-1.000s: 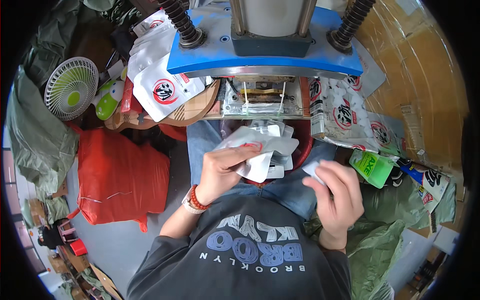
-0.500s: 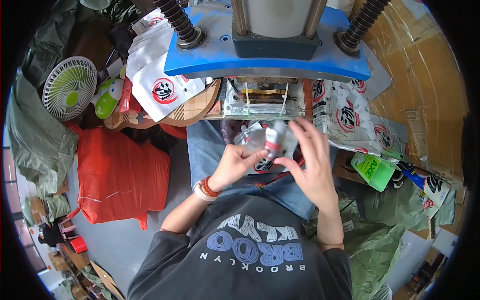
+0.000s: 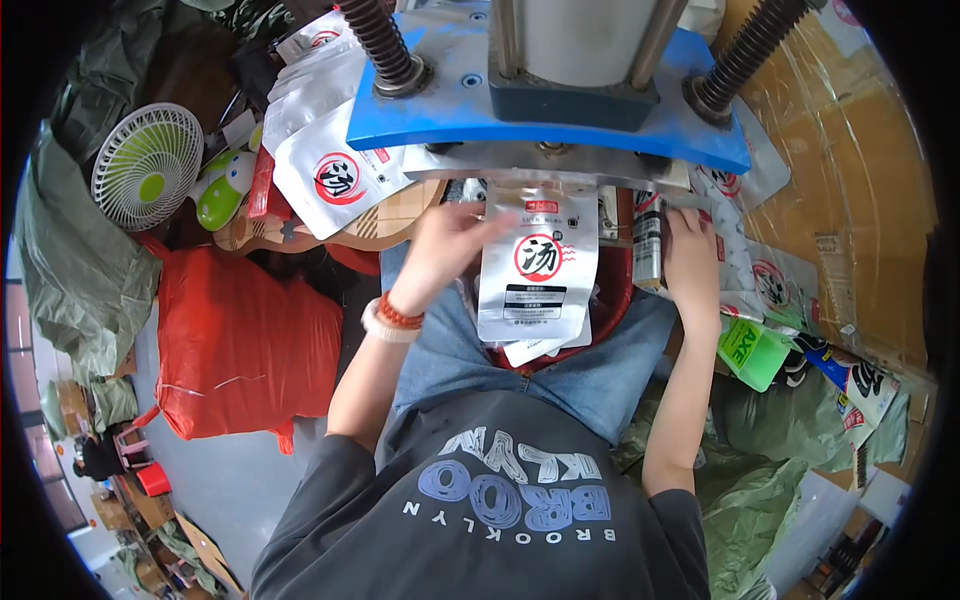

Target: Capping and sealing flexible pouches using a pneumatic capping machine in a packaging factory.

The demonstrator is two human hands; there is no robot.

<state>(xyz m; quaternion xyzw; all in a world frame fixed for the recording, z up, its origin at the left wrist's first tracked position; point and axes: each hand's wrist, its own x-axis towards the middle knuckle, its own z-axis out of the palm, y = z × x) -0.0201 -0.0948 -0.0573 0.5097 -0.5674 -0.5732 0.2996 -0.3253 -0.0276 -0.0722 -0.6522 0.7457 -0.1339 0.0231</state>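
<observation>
A silver pouch (image 3: pixel 540 312) with a red ring and black print hangs down from the press, its upper end under the press's steel plate (image 3: pixel 560 163). My left hand (image 3: pixel 445 250) is beside the pouch's upper left edge, fingers stretched out and a little blurred; it holds nothing that shows. My right hand (image 3: pixel 692 245) lies with extended fingers on the printed silver pouches (image 3: pixel 650 245) at the right of the press. Below the hanging pouch, a red basin (image 3: pixel 622 318) sits between my thighs with more pouches in it.
The blue press head (image 3: pixel 560 125) and its coil springs (image 3: pixel 385 50) stand ahead. A stack of silver pouches (image 3: pixel 335 185) is at the left, near a white-green fan (image 3: pixel 147 165) and a red bag (image 3: pixel 245 340). A green container (image 3: pixel 755 352) and cardboard (image 3: pixel 830 150) are at the right.
Both hands were together over my lap with a blurred pouch. Now they are apart, the left at the press, the right on the right-hand pouches. The press plate is lower; a pouch hangs from it.
</observation>
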